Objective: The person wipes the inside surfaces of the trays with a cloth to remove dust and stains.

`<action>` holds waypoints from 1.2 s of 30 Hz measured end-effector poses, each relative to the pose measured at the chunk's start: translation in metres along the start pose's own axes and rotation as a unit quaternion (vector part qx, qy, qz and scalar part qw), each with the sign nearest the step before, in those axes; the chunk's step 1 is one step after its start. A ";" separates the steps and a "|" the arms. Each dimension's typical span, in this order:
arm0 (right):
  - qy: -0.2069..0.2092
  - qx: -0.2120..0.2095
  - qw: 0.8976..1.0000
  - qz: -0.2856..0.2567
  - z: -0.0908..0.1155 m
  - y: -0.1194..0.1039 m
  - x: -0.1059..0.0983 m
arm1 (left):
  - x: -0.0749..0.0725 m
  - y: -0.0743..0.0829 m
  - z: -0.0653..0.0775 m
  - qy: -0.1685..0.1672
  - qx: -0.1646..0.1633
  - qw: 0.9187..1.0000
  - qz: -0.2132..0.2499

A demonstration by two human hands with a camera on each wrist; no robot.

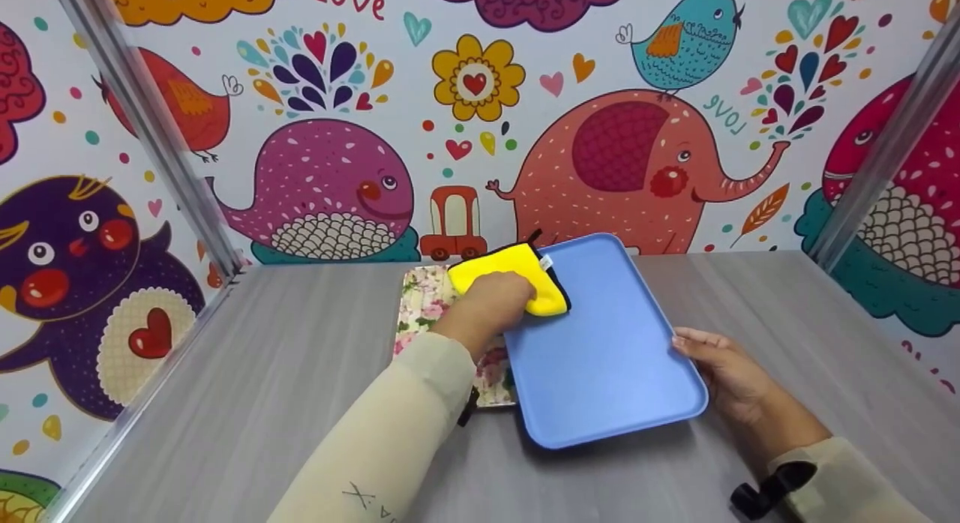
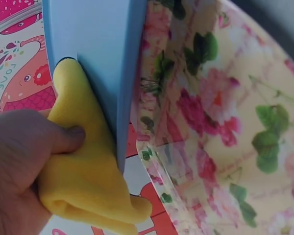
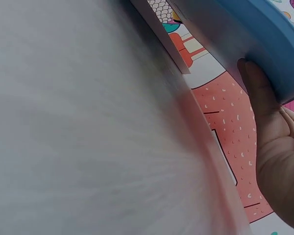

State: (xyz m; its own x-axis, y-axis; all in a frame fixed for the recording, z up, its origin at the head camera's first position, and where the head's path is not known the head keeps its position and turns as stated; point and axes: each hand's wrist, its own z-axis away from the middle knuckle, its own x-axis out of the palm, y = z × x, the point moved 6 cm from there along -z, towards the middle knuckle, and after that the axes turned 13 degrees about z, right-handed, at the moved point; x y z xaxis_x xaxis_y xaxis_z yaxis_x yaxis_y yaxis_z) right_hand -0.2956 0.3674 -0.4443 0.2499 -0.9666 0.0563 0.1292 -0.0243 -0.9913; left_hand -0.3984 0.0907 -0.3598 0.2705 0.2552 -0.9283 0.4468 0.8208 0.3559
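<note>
In the head view a blue tray [image 1: 607, 373] is raised and tilted, its left edge over a flower-patterned tray [image 1: 420, 305]. My right hand [image 1: 731, 377] grips the blue tray's right rim; in the right wrist view a digit of that hand [image 3: 279, 142] lies against the tray's underside [image 3: 225, 39]. A yellow cloth [image 1: 551, 302] with black edging and a small white tag is bunched in my left hand [image 1: 495, 298], on the blue tray's upper left. The left wrist view shows the thumb pressing on the folded cloth [image 2: 88, 161], which touches the blue surface.
The grey table [image 1: 300, 343] spreads around both trays. Behind it stands a wall [image 1: 480, 155] printed with cartoon animals. Metal posts [image 1: 150, 125] rise at the left and right corners. A black strap piece [image 1: 772, 489] sits at my right wrist.
</note>
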 end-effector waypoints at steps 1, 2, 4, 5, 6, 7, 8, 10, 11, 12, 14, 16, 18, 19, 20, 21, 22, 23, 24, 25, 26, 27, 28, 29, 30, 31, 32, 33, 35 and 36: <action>0.004 0.000 1.000 0.002 0.000 0.000 0.000 | 0.000 -0.001 0.000 0.002 -0.002 1.000 0.005; 0.006 -0.001 1.000 0.004 0.000 0.001 -0.001 | 0.000 -0.001 0.000 0.004 -0.005 1.000 0.010; 0.017 0.001 1.000 0.009 0.000 0.001 -0.001 | 0.001 -0.002 0.000 0.006 -0.008 1.000 0.014; 0.021 0.001 1.000 0.010 0.000 0.001 -0.001 | 0.001 -0.002 0.000 0.008 -0.009 1.000 0.013; 0.024 0.000 1.000 0.008 -0.001 0.001 -0.001 | 0.002 -0.002 0.000 0.011 -0.010 1.000 0.012; 0.028 0.000 1.000 0.006 -0.001 0.001 -0.001 | 0.003 -0.001 0.000 0.014 -0.008 1.000 0.005; 0.030 0.000 1.000 0.004 -0.001 0.001 -0.001 | 0.003 0.000 0.000 0.017 -0.007 1.000 -0.001; 0.038 0.003 0.999 0.003 -0.001 0.001 -0.001 | 0.004 0.002 -0.001 0.025 0.000 1.000 -0.019; 0.037 0.001 0.999 0.002 -0.001 0.001 -0.001 | 0.005 0.003 -0.001 0.029 0.001 0.999 -0.027; 0.038 0.000 0.999 0.003 0.000 0.000 -0.001 | 0.005 0.004 -0.001 0.032 0.002 0.999 -0.036; 0.040 0.001 0.999 0.008 0.000 0.000 0.000 | 0.007 0.007 -0.001 0.035 -0.002 0.998 -0.045; 0.041 0.001 0.999 0.008 0.000 0.000 0.001 | 0.009 0.009 -0.001 0.033 -0.015 0.999 -0.035; 0.049 0.005 0.999 0.010 0.000 0.000 0.000 | 0.010 0.011 0.000 0.029 -0.029 0.999 -0.019; 0.053 0.007 0.998 0.012 0.000 0.000 0.000 | 0.011 0.013 0.001 0.030 -0.033 0.999 -0.014; 0.057 0.009 0.998 0.014 0.001 0.000 0.000 | 0.012 0.015 0.001 0.031 -0.037 0.999 -0.010; 0.058 0.008 0.998 0.013 0.001 0.000 0.000 | 0.013 0.016 0.001 0.033 -0.038 0.999 -0.011; 0.061 0.009 0.998 0.015 0.001 -0.001 0.000 | 0.013 0.018 0.001 0.038 -0.038 0.998 -0.013; 0.063 0.010 0.998 0.016 0.001 -0.001 0.000 | 0.013 0.020 0.000 0.045 -0.036 0.998 -0.019; 0.060 0.009 0.998 0.016 0.001 -0.001 0.001 | 0.014 0.021 0.000 0.053 -0.036 0.998 -0.024; 0.056 0.008 0.998 0.015 0.001 -0.001 0.002 | 0.014 0.023 -0.001 0.059 -0.038 0.997 -0.026; 0.052 0.006 0.999 0.013 0.001 -0.002 0.003 | 0.015 0.024 -0.001 0.063 -0.043 0.997 -0.024; 0.048 0.006 0.999 0.011 0.001 -0.002 0.003 | 0.015 0.025 -0.002 0.068 -0.048 0.996 -0.020; 0.048 0.006 0.999 0.011 0.001 -0.002 0.004 | 0.016 0.026 -0.002 0.073 -0.055 0.996 -0.012; 0.045 0.005 0.999 0.009 0.001 -0.002 0.005 | 0.016 0.027 -0.003 0.078 -0.061 0.995 -0.005; 0.044 0.004 0.999 0.009 0.001 -0.002 0.005 | 0.017 0.029 -0.004 0.082 -0.066 0.994 0.003; 0.046 0.003 0.999 0.009 0.001 -0.002 0.005 | 0.018 0.030 -0.004 0.086 -0.071 0.994 0.011; 0.048 0.003 0.999 0.008 0.001 -0.002 0.005 | 0.018 0.032 -0.005 0.090 -0.074 0.993 0.019; 0.051 0.004 0.999 0.007 0.001 -0.002 0.005 | 0.019 0.033 -0.005 0.093 -0.077 0.992 0.028; 0.056 0.004 0.998 0.008 0.001 -0.002 0.006 | 0.020 0.037 -0.006 0.097 -0.084 0.991 0.043; 0.057 0.004 0.998 0.007 0.000 -0.002 0.006 | 0.021 0.038 -0.006 0.097 -0.087 0.990 0.051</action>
State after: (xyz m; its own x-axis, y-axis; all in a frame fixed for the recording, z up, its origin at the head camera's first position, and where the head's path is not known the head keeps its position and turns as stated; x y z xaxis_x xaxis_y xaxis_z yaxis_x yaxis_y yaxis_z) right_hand -0.2939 0.3614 -0.4422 0.1408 -0.9896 0.0283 0.1349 -0.0092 -0.9908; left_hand -0.3808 0.1307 -0.3666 0.1299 0.4211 -0.8976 0.2667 0.8571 0.4407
